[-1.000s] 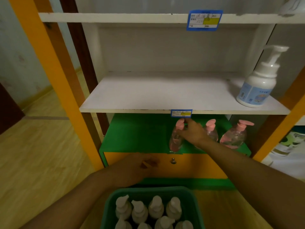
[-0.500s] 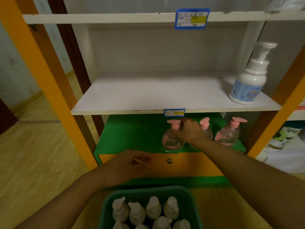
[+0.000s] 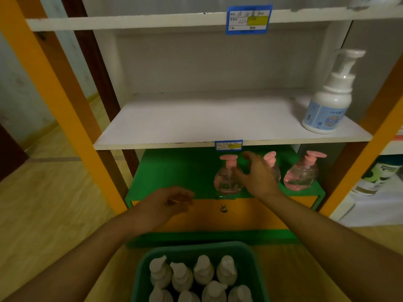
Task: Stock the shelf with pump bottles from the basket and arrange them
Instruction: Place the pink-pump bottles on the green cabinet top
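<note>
Three clear pump bottles with pink pumps stand on the green lower shelf (image 3: 174, 175): a left one (image 3: 226, 177), a middle one (image 3: 272, 166) partly hidden behind my right hand, and a right one (image 3: 302, 173). My right hand (image 3: 254, 175) hovers open just right of the left bottle, fingers spread, holding nothing. My left hand (image 3: 168, 202) hangs loosely curled and empty in front of the orange drawer (image 3: 250, 214). A green basket (image 3: 257, 264) at the bottom holds several white pump bottles (image 3: 204, 271).
A white pump bottle with a blue label (image 3: 329, 101) stands at the right end of the white middle shelf (image 3: 196, 123). Orange uprights (image 3: 52, 88) flank the unit. Blue price tags (image 3: 228, 145) hang on the shelf edges. Wooden floor lies to the left.
My right hand has let go of the left pink bottle, which now stands upright on the green shelf, and its fingers have spread. My left hand has risen slightly in front of the drawer.
</note>
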A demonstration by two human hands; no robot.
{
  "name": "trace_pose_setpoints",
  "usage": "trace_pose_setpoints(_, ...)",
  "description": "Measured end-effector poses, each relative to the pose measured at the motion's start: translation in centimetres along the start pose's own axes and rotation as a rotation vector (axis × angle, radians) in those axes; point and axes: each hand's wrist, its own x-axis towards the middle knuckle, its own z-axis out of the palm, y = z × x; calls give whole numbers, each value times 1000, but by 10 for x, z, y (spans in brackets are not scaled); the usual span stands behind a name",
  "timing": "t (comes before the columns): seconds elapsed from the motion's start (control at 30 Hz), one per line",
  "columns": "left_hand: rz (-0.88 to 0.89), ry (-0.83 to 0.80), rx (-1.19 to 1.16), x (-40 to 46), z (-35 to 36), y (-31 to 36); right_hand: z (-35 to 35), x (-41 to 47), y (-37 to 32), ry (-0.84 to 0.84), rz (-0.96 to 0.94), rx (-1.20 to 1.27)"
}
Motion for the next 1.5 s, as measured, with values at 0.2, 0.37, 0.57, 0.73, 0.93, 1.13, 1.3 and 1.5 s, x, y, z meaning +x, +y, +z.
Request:
trace_pose_setpoints(0.2,-2,131,-124,-4,-8,4,-16,-39,-11,-179,-190,118)
trace_pose_setpoints(0.37,-33,166,-183,-16,22,-7,-3,-70,-7,-370,-114,182)
trace_pose_setpoints(0.57,-172,2,-85,-49,91,-66,45,-134,30,-538,6,201)
trace_pose_setpoints(0.73,-324,-104,-23,-96,116,-136,93,-192,64,-706,39,141)
trace_pose_setpoints(0.93,-446,-103,63,-142,124,-193,141,-244,72,-893,88,25)
trace_pose_setpoints(1.13,-378,-222,151,-163,137,-226,177,-270,60,-1010,81,123)
trace_pose_setpoints(1.3,-329,-117,249,-161,141,-244,197,-280,53,-959,64,117)
trace_pose_setpoints(1.5,-290,-24,201,-157,148,-242,203,-282,56,-833,-21,-4)
